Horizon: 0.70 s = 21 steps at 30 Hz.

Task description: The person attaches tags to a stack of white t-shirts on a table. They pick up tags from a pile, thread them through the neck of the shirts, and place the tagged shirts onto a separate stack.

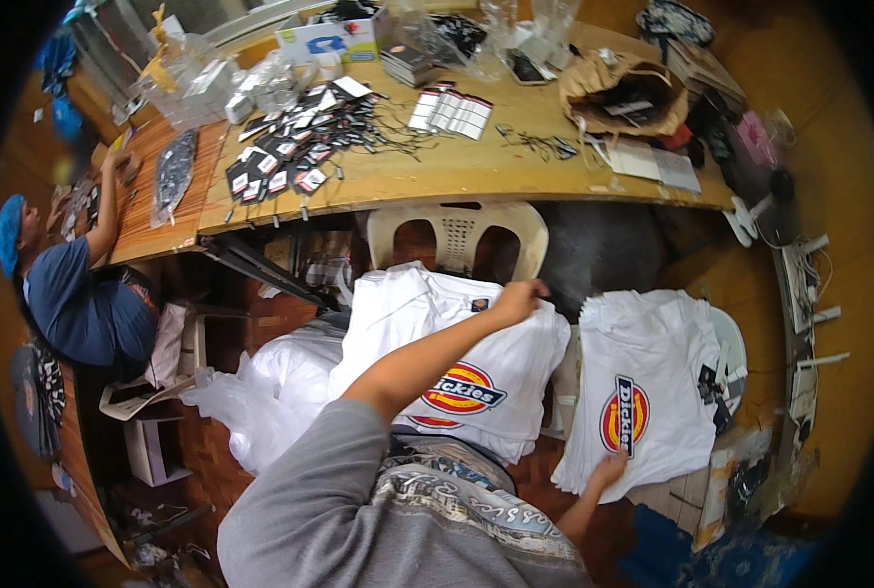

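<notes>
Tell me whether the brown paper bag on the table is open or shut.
Open. The mouth of the brown paper bag gapes wide, with its crumpled rim spread apart and dark contents showing inside.

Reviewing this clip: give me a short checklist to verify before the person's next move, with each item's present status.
1. Right hand at the lower edge of the right shirt stack: ok.
2. Left hand at the upper right of the left shirt pile: ok.
3. Firm grip on fabric by either hand: cannot tell.
4. Front print facing up on both: ok, a red-and-yellow emblem shows on each.
5. Right stack's edges squared: not ok, layers fan out at its lower left.
6. Heap of black tags apart from both piles: ok, it lies on the table.
</notes>
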{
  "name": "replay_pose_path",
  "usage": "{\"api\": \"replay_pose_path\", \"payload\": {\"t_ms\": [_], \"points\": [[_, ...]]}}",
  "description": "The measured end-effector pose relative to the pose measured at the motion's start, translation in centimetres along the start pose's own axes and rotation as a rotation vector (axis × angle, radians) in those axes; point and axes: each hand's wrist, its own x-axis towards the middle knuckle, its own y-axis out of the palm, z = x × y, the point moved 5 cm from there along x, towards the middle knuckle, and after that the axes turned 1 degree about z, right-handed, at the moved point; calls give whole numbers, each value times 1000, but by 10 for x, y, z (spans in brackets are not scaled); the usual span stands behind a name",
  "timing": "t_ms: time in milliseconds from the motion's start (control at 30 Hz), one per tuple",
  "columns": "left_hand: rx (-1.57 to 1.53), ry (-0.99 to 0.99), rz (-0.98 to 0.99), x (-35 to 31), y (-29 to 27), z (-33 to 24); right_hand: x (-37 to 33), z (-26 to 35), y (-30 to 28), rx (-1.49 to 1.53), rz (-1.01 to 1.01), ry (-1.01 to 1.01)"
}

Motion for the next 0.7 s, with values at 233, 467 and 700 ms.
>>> {"api": "replay_pose_path", "payload": {"t_ms": [233,467,700], "points": [[131,-490,-352,-162,-179,70,49,434,116,654,619,-609],[-125,-762,-654,-310,-208,98,-20,639,191,627,592,-1223],[-166,-703,-687,-297,-212,93,-44,673,225,480,460,-1319]]}}
